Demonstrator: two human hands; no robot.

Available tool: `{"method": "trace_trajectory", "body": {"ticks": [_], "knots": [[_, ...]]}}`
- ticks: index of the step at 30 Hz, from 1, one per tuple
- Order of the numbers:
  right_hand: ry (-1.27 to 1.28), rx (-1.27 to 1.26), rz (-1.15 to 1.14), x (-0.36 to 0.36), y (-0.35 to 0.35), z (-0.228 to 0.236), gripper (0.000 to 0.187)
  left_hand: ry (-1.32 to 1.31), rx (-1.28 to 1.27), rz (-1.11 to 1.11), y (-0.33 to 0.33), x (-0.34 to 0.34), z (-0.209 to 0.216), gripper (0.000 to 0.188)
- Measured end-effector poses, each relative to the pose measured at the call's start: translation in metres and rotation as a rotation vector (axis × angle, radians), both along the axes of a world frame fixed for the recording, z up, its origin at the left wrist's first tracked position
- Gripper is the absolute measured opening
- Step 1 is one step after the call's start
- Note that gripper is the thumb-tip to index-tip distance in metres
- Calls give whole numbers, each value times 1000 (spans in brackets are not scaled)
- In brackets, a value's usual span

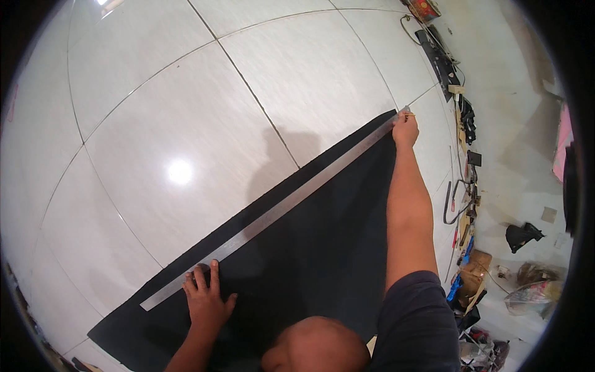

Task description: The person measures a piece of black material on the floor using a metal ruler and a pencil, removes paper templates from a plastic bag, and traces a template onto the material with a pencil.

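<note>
A large sheet of black material (310,248) is spread on the floor. Across it, close to its far edge and slanting up to the right, runs a long metal ruler (282,208). My left hand (207,297) lies with fingers spread, its fingertips pressing on the ruler near the lower left end. At the upper right end, my right hand (406,130) is closed on a slim yellow pencil (410,115), held by the sheet's corner. The pencil's tip is too small to make out. Part of the ruler's right end is behind my right hand.
White tiles (167,124) cover the floor beyond the sheet. Along the wall at right lie tools, black bent rods (455,204) and other clutter. A clear plastic bag (534,297) sits at lower right. My bare knee (319,347) rests at the sheet's near side.
</note>
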State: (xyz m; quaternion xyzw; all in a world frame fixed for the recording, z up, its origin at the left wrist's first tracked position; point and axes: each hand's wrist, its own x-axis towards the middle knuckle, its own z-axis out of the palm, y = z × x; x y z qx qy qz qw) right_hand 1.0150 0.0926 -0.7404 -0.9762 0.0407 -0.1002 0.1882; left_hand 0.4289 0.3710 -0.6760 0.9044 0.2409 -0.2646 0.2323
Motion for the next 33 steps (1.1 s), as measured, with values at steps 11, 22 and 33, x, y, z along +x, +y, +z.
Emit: {"method": "trace_trajectory", "body": {"ticks": [11, 22, 33], "knots": [[44, 15, 211, -97, 36, 14, 37, -15, 38, -19, -2, 0, -3, 102], [-81, 18, 430, -231, 72, -14, 22, -205, 132, -65, 49, 60, -4, 83], [338, 154, 420, -162, 162, 12, 38, -190, 146, -149, 247, 206, 82, 67]]}}
